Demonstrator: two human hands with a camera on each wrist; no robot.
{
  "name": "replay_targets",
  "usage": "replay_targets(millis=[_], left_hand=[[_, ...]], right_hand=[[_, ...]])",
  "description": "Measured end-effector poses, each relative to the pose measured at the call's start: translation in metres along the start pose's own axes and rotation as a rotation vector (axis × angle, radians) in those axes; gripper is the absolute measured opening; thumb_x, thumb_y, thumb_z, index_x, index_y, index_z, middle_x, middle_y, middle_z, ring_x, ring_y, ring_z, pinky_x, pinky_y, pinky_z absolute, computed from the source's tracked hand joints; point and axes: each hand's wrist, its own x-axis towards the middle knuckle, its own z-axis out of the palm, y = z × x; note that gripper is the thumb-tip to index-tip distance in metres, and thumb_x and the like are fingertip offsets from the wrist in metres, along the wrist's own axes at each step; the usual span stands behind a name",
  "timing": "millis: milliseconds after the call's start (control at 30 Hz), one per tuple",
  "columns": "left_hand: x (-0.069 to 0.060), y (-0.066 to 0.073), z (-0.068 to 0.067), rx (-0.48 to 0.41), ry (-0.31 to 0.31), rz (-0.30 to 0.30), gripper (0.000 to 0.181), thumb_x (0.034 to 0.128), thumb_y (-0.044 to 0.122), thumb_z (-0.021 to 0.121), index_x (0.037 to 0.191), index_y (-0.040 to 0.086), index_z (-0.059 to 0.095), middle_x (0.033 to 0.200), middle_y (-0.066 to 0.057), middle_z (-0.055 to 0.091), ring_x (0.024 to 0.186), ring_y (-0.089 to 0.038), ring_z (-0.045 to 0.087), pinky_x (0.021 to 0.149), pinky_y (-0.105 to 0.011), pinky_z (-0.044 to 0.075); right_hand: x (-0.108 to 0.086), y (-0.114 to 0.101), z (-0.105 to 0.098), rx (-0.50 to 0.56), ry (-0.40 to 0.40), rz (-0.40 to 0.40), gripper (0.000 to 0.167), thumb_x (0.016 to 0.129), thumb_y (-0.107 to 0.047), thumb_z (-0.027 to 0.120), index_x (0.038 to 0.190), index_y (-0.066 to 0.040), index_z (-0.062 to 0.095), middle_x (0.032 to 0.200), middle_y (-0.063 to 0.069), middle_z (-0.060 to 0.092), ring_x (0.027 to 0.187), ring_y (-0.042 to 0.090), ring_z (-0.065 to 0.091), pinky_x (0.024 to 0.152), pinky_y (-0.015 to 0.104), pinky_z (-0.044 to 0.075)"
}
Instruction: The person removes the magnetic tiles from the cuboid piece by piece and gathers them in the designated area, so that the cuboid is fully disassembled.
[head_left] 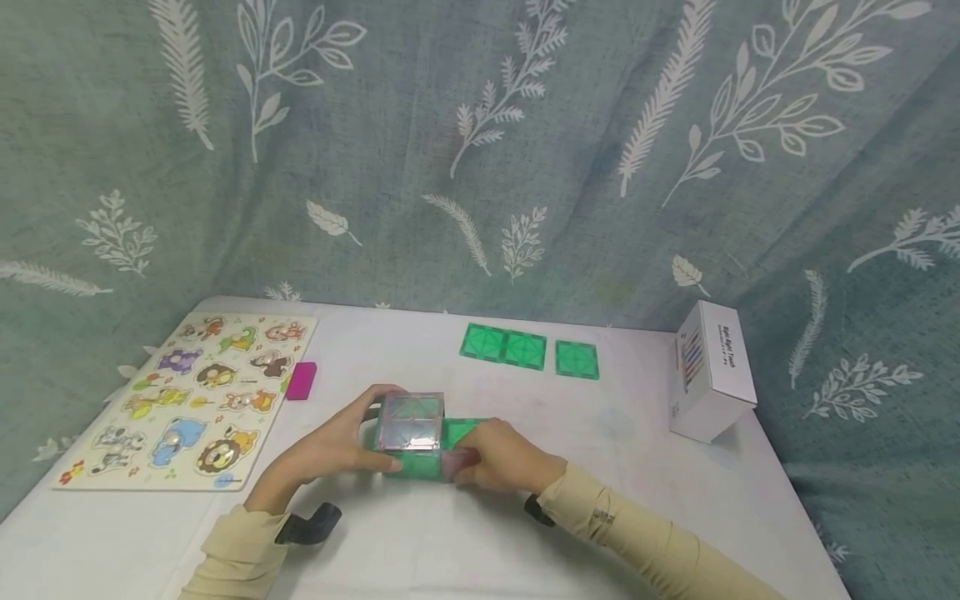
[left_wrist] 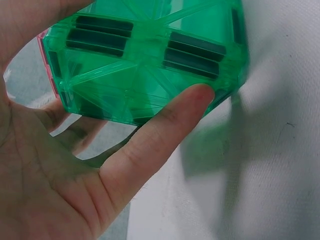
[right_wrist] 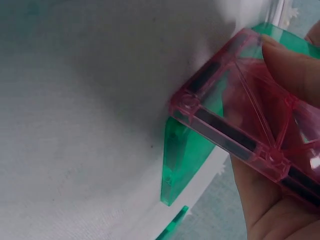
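Note:
A box-shaped build of magnetic tiles stands on the white table, with green sides [head_left: 417, 466] and a see-through, pink-edged top [head_left: 409, 421]. My left hand [head_left: 345, 442] grips it from the left. In the left wrist view the thumb [left_wrist: 165, 122] presses the green wall, while the other fingers reach behind. At the build's right side, my right hand [head_left: 508, 457] pinches a pink magnetic tile [right_wrist: 240, 117] between thumb and fingers. A green magnetic tile [head_left: 457, 431] lies against the build's right side, partly hidden by the right hand.
Several green magnetic tiles [head_left: 525, 349] lie flat toward the back. On the left is an animal puzzle board [head_left: 187, 417], with a magenta block [head_left: 302, 381] at its right edge. A white box [head_left: 716, 375] stands at the right. Patterned cloth [head_left: 420, 150] hangs behind the table.

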Motion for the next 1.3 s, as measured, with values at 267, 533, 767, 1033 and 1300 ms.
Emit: replay_targets(millis=[267, 533, 767, 1033, 1300], left_hand=[[-0.001, 0.002, 0.000, 0.002, 0.005, -0.018, 0.096, 0.0711, 0.027, 0.089, 0.149, 0.023, 0.033, 0.159, -0.018, 0.036, 0.149, -0.054, 0.023, 0.111, -0.079, 0.024], [0.000, 0.003, -0.001, 0.016, 0.012, -0.027, 0.097, 0.0710, 0.026, 0.089, 0.149, 0.021, 0.032, 0.160, -0.020, 0.035, 0.149, -0.055, 0.023, 0.111, -0.079, 0.024], [0.001, 0.001, -0.001, 0.001, 0.004, -0.014, 0.096, 0.0715, 0.026, 0.089, 0.149, 0.021, 0.033, 0.160, -0.019, 0.035, 0.149, -0.055, 0.022, 0.111, -0.080, 0.023], [-0.001, 0.002, -0.001, -0.015, -0.012, -0.005, 0.096, 0.0713, 0.024, 0.089, 0.149, 0.023, 0.033, 0.161, -0.016, 0.034, 0.149, -0.055, 0.021, 0.111, -0.081, 0.021], [-0.006, 0.000, -0.002, -0.017, -0.033, -0.002, 0.095, 0.0700, 0.023, 0.090, 0.147, 0.023, 0.035, 0.158, -0.014, 0.039, 0.149, -0.055, 0.023, 0.111, -0.080, 0.023]], right_hand=[[-0.001, 0.003, -0.003, 0.074, -0.051, 0.009, 0.005, 0.083, -0.016, 0.081, 0.086, -0.013, 0.078, 0.077, -0.008, 0.074, 0.063, -0.005, 0.055, 0.061, 0.012, 0.049], [-0.008, 0.019, -0.005, 0.195, -0.151, 0.048, 0.015, 0.089, -0.027, 0.077, 0.097, -0.015, 0.073, 0.085, -0.009, 0.070, 0.071, -0.004, 0.056, 0.068, 0.015, 0.052], [-0.016, 0.028, -0.014, 0.204, -0.185, 0.010, 0.025, 0.094, -0.035, 0.070, 0.079, -0.016, 0.064, 0.066, -0.014, 0.048, 0.060, -0.002, 0.042, 0.056, 0.014, 0.038], [-0.021, 0.037, -0.046, 0.315, -0.185, 0.097, 0.024, 0.088, -0.036, 0.077, 0.074, -0.019, 0.068, 0.063, -0.009, 0.064, 0.052, 0.005, 0.057, 0.050, 0.023, 0.052], [-0.012, 0.050, -0.065, 0.400, -0.140, 0.111, 0.043, 0.089, -0.022, 0.077, 0.128, -0.015, 0.060, 0.081, 0.002, 0.071, 0.067, 0.019, 0.065, 0.066, 0.039, 0.059]])
